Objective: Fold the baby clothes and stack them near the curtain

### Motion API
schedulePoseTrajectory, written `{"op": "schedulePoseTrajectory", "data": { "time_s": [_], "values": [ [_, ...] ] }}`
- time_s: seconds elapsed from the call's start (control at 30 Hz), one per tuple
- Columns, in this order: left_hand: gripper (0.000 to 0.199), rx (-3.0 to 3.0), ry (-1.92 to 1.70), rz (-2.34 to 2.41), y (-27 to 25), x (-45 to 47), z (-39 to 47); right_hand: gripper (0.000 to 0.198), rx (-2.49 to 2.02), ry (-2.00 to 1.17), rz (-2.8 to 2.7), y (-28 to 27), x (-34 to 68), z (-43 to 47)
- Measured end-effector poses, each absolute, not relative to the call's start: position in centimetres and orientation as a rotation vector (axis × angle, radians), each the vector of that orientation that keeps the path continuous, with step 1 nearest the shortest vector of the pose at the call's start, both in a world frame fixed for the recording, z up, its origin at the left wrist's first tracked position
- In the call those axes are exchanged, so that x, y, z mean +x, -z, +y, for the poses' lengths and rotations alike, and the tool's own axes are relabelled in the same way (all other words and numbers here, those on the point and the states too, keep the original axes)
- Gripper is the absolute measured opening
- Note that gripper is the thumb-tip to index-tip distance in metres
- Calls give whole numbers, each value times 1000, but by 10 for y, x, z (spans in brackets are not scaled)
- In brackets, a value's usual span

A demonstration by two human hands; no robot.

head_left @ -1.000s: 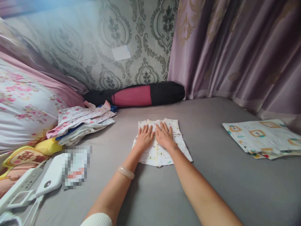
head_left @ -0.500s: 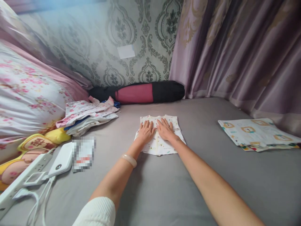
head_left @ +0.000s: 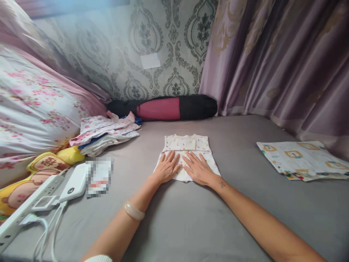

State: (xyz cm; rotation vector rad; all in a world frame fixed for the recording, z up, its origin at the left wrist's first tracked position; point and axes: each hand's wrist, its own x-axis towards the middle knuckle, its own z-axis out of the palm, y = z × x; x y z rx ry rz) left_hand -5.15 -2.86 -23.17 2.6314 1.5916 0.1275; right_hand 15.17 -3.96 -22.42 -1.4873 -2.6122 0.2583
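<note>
A small white printed garment (head_left: 188,143), perhaps a baby's top, lies folded on the grey bed sheet (head_left: 180,214). Flat on the left of its lower half rests my left hand (head_left: 167,167), fingers spread. My right hand (head_left: 200,169) lies beside it on the lower right half, its fingers also apart. Part of the cloth's lower portion is hidden beneath both palms. The upper half, with a folded strip across it, shows uncovered.
Folded printed cloths (head_left: 300,158) lie at the right. To the left are piled clothes (head_left: 109,129), a white power bank (head_left: 75,183), a power strip (head_left: 40,198) with cables, and a yellow plush (head_left: 24,194). A black and red long bag (head_left: 160,108) lies along the wall.
Both hands have slid from the garment's upper half down to its lower half, toward me. The upper half is now uncovered. The camera view has shifted slightly.
</note>
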Motion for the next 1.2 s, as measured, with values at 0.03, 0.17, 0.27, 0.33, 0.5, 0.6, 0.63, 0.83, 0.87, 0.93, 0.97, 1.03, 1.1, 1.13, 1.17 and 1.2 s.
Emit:
{"op": "schedulePoseTrajectory", "data": {
  "time_s": [0.03, 0.17, 0.27, 0.33, 0.5, 0.6, 0.63, 0.83, 0.87, 0.93, 0.97, 1.03, 1.1, 1.13, 1.17, 1.2],
  "values": [
    [64, 2633, -119, 1593, 233, -51, -28, 57, -1486, -249, -2610, 226, 151, -40],
    [67, 2632, -96, 1561, 234, -52, -28, 58, -1481, -265, -2617, 227, 151, -38],
    [65, 2626, -158, 1516, 232, -55, -33, 58, -1481, -303, -2613, 224, 152, -38],
    [61, 2636, -262, 1428, 228, -58, -38, 58, -1476, -337, -2604, 221, 155, -41],
    [40, 2630, -546, 1086, 214, -62, -53, 59, -1380, -396, -2624, 213, 161, -61],
    [38, 2635, -585, 1053, 212, -61, -58, 61, -1353, -381, -2635, 212, 160, -71],
    [39, 2642, -583, 1047, 212, -60, -58, 62, -1349, -376, -2639, 213, 159, -74],
    [27, 2613, -591, 1013, 213, -60, -56, 63, -1361, -408, -2681, 219, 154, -75],
    [25, 2610, -592, 1004, 213, -60, -56, 63, -1366, -420, -2689, 219, 154, -75],
    [22, 2618, -582, 983, 212, -60, -56, 63, -1375, -445, -2700, 218, 153, -75],
    [21, 2629, -573, 970, 212, -60, -56, 63, -1378, -460, -2702, 217, 153, -74],
    [21, 2652, -558, 944, 212, -59, -57, 63, -1377, -504, -2699, 215, 154, -73],
    [22, 2667, -561, 937, 212, -59, -58, 63, -1354, -581, -2697, 213, 156, -71],
    [23, 2670, -568, 943, 212, -59, -58, 64, -1330, -628, -2698, 212, 158, -70],
    [24, 2672, -574, 950, 212, -60, -58, 64, -1301, -674, -2700, 211, 161, -68],
    [24, 2674, -579, 956, 213, -60, -57, 66, -1271, -710, -2698, 209, 164, -67]
  ]
}}
